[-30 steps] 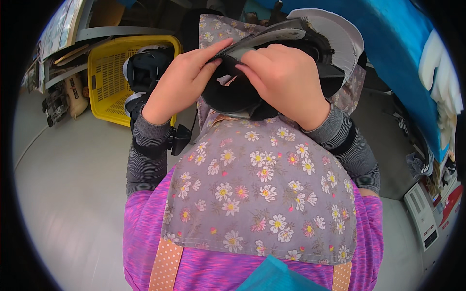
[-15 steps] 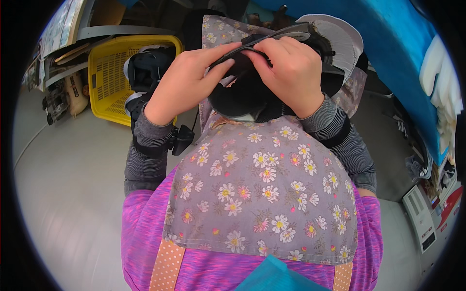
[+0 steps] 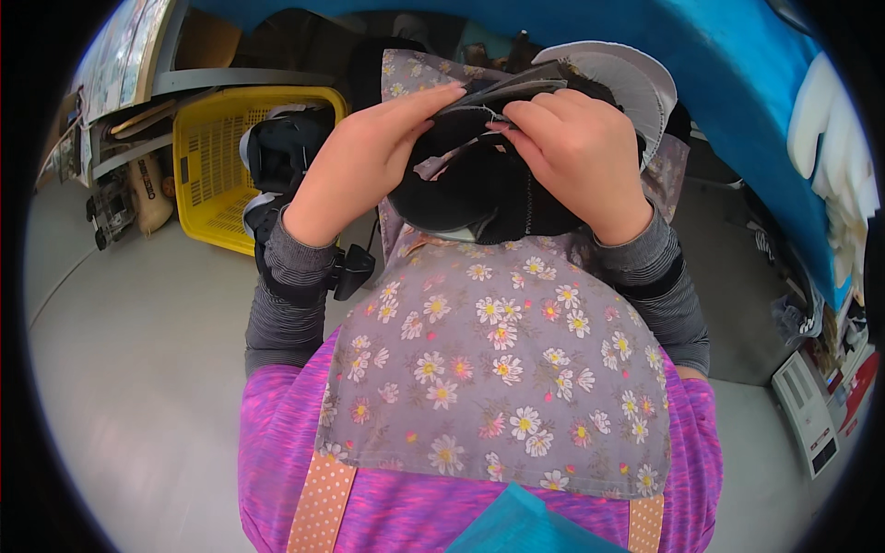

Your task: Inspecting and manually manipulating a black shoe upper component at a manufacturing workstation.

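Observation:
A black, stitched piece that looks like a shoe upper [image 3: 442,201] rests on my lap, its opening facing me. My left hand [image 3: 369,157] grips its far left edge, fingers stretched over the top and thumb beneath. The thumb and fingers of my right hand [image 3: 583,152] pinch the upper's edge, close to a frayed pale thread. Between the two hands a grey-edged flap [image 3: 518,89] is folded up. A white, ribbed curved part [image 3: 638,85] sticks out beyond my right hand. The upper's far side is hidden by my hands.
To the left stands a yellow plastic basket [image 3: 214,170] holding black-and-white shoe-like pieces [image 3: 284,147]. Beyond it is a metal-edged shelf [image 3: 240,77] with a beige shoe-last shape [image 3: 150,194] below. Blue sheeting [image 3: 728,101] hangs at the right, beside white padded strips [image 3: 834,147].
My right hand has shifted slightly right and down along the edge, and the flap has opened wider. My left fingers have spread a little from the thumb. The view has tilted slightly.

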A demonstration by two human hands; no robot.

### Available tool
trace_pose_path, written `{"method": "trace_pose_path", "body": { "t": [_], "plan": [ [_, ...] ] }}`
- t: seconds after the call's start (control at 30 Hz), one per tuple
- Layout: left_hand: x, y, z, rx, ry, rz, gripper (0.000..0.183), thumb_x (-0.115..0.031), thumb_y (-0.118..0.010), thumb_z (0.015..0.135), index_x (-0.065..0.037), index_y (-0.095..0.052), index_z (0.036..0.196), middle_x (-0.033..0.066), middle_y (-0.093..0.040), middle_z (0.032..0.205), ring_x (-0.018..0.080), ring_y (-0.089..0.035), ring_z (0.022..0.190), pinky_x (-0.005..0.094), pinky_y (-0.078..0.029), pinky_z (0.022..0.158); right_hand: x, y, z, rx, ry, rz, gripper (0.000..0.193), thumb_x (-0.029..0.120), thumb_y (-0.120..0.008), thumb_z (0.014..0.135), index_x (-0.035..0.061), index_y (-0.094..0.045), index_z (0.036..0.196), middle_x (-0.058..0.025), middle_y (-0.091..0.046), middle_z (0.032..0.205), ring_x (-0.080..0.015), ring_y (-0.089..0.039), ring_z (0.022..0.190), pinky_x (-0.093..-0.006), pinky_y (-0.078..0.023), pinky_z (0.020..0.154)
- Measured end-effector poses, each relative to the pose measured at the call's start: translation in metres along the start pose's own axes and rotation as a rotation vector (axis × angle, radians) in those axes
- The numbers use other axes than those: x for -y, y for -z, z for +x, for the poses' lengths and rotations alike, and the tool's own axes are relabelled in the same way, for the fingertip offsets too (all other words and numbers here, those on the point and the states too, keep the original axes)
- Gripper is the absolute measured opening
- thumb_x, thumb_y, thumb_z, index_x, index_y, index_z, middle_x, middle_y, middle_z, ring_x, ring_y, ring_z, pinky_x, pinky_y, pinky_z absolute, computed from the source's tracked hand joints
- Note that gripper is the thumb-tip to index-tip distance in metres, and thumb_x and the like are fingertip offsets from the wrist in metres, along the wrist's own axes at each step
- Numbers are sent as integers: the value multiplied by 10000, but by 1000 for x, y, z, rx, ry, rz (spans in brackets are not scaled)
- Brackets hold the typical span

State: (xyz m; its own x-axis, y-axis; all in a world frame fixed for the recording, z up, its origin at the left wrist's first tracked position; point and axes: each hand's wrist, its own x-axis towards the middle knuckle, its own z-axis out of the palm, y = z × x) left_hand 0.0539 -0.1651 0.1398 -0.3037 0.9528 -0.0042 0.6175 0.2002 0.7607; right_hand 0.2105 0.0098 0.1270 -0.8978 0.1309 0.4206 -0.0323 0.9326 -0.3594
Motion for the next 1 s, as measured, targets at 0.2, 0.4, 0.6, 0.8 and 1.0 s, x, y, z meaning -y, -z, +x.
{"method": "trace_pose_path", "body": {
  "t": [0.2,0.4,0.6,0.8,1.0],
  "plan": [
    [-4,4,4,65,25,-36,422,42,-530,899,-86,-592,1297,164,-674,1112,304,-654,948,315,-497,844,-5,-7,-1,-117,-57,-46,153,201,-739,757,117,-616,723,-17,-613,682,-196,-617,677,-319,-499,573],
    [-9,6,4,67,58,-19,384,7,-571,890,-80,-618,1261,159,-679,1083,293,-659,870,304,-504,805,-6,-14,1,-196,-65,-15,183,228,-752,754,111,-618,708,-29,-630,669,-209,-633,675,-334,-505,575],
    [-31,14,20,43,74,133,234,-113,-646,885,-47,-670,1108,142,-660,948,298,-651,836,323,-502,739,5,-3,10,-81,-203,-58,265,308,-773,728,97,-617,683,-47,-634,670,-228,-641,691,-344,-504,577],
    [-16,17,25,79,-84,225,242,-172,-630,907,-14,-657,1089,142,-585,903,341,-591,814,372,-479,711,-12,12,6,-29,-77,-14,244,299,-757,755,93,-638,699,-52,-632,665,-241,-637,701,-360,-495,588],
    [-9,4,30,55,-92,0,247,-147,-615,932,27,-637,1105,143,-649,954,290,-629,851,327,-488,758,-20,11,5,-147,-118,13,215,277,-740,783,90,-658,715,-64,-637,675,-254,-631,682,-373,-486,582]
  ]
}}
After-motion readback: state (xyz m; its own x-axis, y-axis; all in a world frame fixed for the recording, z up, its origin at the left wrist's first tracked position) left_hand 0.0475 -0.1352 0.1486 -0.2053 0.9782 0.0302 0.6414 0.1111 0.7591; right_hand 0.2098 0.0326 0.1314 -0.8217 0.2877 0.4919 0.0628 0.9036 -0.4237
